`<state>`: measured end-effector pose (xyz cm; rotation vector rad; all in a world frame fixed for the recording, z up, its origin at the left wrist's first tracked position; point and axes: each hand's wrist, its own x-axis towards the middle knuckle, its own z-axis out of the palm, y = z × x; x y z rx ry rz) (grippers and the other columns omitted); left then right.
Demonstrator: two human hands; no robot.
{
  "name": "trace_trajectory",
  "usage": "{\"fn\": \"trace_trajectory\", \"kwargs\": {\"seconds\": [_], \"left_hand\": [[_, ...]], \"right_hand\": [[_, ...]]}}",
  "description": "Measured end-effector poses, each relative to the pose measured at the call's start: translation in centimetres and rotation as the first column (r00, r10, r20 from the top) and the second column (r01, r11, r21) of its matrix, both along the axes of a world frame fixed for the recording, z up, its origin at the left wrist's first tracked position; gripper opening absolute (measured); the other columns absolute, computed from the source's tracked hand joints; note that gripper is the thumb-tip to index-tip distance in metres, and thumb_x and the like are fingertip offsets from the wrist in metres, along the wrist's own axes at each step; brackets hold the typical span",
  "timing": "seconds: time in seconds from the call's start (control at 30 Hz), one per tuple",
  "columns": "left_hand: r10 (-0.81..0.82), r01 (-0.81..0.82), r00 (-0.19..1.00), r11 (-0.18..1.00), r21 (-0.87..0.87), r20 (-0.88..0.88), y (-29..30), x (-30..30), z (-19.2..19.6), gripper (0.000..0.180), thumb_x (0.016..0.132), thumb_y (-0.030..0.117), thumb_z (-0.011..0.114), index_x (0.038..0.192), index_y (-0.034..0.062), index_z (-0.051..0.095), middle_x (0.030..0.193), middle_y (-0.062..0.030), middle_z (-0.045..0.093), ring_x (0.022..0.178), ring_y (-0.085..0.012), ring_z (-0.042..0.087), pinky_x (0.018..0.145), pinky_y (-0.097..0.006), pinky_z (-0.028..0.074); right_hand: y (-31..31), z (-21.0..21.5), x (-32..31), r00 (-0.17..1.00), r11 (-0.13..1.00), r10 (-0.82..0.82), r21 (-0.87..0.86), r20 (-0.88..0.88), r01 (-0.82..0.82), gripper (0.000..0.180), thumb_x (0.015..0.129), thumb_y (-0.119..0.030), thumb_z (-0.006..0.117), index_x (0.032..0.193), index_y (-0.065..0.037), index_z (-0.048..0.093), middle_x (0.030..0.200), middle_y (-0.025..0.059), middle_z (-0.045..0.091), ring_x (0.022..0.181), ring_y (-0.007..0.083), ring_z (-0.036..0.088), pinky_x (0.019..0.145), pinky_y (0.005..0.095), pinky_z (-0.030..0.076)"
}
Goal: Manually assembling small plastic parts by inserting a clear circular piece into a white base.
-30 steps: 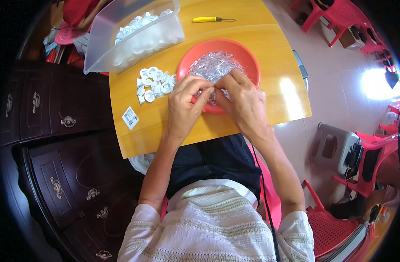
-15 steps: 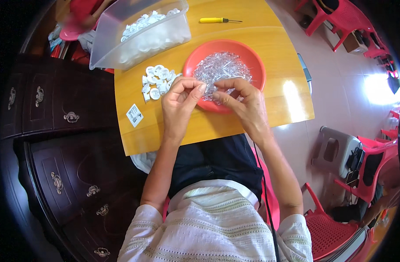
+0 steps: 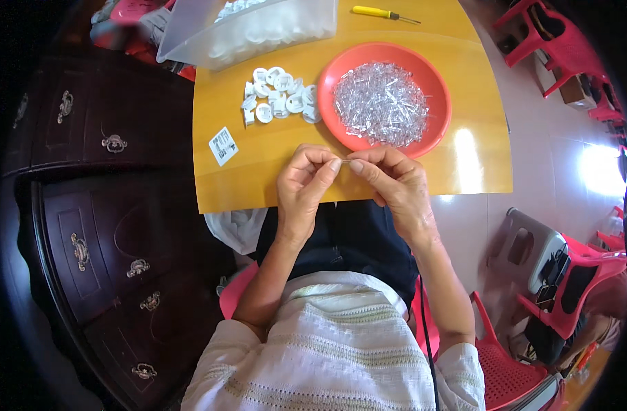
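Note:
My left hand (image 3: 306, 188) and my right hand (image 3: 394, 185) meet at the fingertips just in front of a red round bowl (image 3: 445, 103). Both are closed in a pinch on one thin, small clear piece (image 3: 346, 161) that spans the gap between them. Many clear, thin pieces (image 3: 382, 103) are heaped in the bowl and look like small transparent pins. Left of the bowl, several white round plastic parts (image 3: 279, 96) lie loose on the table.
A translucent bin (image 3: 272, 41) of white parts stands at the table's back left. A yellow-handled screwdriver (image 3: 375, 11) lies at the back. A printed white label (image 3: 223, 146) is on the yellow table (image 3: 245, 188). Dark drawers (image 3: 108, 233) flank the left; a grey stool (image 3: 529, 250) stands right.
Both hands have drawn back from over the bowl toward the table's near edge. Their fingertips have come closer together, with the thin clear piece between them. The view has shifted slightly.

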<state>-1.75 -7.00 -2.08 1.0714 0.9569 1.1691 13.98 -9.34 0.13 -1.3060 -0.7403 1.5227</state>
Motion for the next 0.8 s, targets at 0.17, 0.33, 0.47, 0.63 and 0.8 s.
{"fn": "trace_trajectory", "kwargs": {"seconds": [0.17, 0.33, 0.47, 0.63, 0.8], "left_hand": [[-0.035, 0.035, 0.997, 0.999, 0.005, -0.073, -0.1, -1.8, 0.2, 0.002, 0.090, 0.001, 0.061, 0.092, 0.0013, 0.060, 0.095, -0.0007, 0.054, 0.081, -0.0047, 0.050, 0.075, -0.020, 0.041], [0.202, -0.205, 0.952, 0.979, 0.010, -0.230, 1.9, -4.5, 0.3, 0.009, 0.089, 0.009, 0.066, 0.096, 0.0039, 0.063, 0.082, 0.0034, 0.057, 0.070, -0.0036, 0.049, 0.063, -0.019, 0.039], [0.395, -0.301, 0.763, 0.917, 0.260, -0.512, 5.2, -7.7, -0.6, 0.019, 0.090, 0.013, 0.066, 0.104, 0.0010, 0.064, 0.095, -0.0029, 0.059, 0.080, -0.0085, 0.052, 0.072, -0.023, 0.045], [0.493, -0.272, 0.635, 0.863, 0.425, -0.595, 6.3, -7.8, 0.7, 0.018, 0.089, 0.011, 0.067, 0.104, 0.0014, 0.064, 0.095, -0.0016, 0.059, 0.087, -0.0062, 0.052, 0.079, -0.019, 0.042], [-0.108, 0.077, 0.924, 0.992, -0.098, -0.367, 1.9, -4.9, 3.5, 0.015, 0.095, 0.017, 0.059, 0.097, 0.0028, 0.064, 0.088, -0.0013, 0.064, 0.076, -0.0058, 0.056, 0.065, -0.019, 0.044]], "right_hand": [[-0.1, 0.0, -0.8, 0.999, 1.000, 0.030, 0.005, 0.027, -0.030, 0.015, 0.088, -0.017, 0.070, 0.094, -0.003, 0.068, 0.070, -0.0057, 0.056, 0.056, 0.0003, 0.042, 0.046, 0.0184, 0.033], [-0.2, -0.2, -0.8, 0.981, 0.997, -0.021, -0.078, -0.195, 0.006, 0.014, 0.088, -0.017, 0.070, 0.092, -0.004, 0.068, 0.073, -0.0042, 0.058, 0.056, 0.0010, 0.043, 0.046, 0.0182, 0.034], [-0.3, 0.2, -0.9, 0.965, 0.991, -0.010, -0.129, -0.262, -0.025, 0.014, 0.088, -0.018, 0.070, 0.091, -0.005, 0.068, 0.074, -0.0043, 0.059, 0.058, 0.0009, 0.044, 0.046, 0.0183, 0.034], [-0.5, -0.1, -0.7, 0.967, 0.991, -0.008, -0.134, -0.254, -0.027, 0.014, 0.088, -0.018, 0.070, 0.092, -0.006, 0.068, 0.075, -0.0043, 0.059, 0.058, 0.0009, 0.044, 0.047, 0.0182, 0.034], [-0.7, -0.5, -0.9, 0.979, 0.999, 0.022, -0.035, -0.203, -0.030, 0.015, 0.088, -0.017, 0.070, 0.096, -0.005, 0.069, 0.072, -0.0049, 0.058, 0.057, 0.0006, 0.044, 0.048, 0.0178, 0.035]]}}
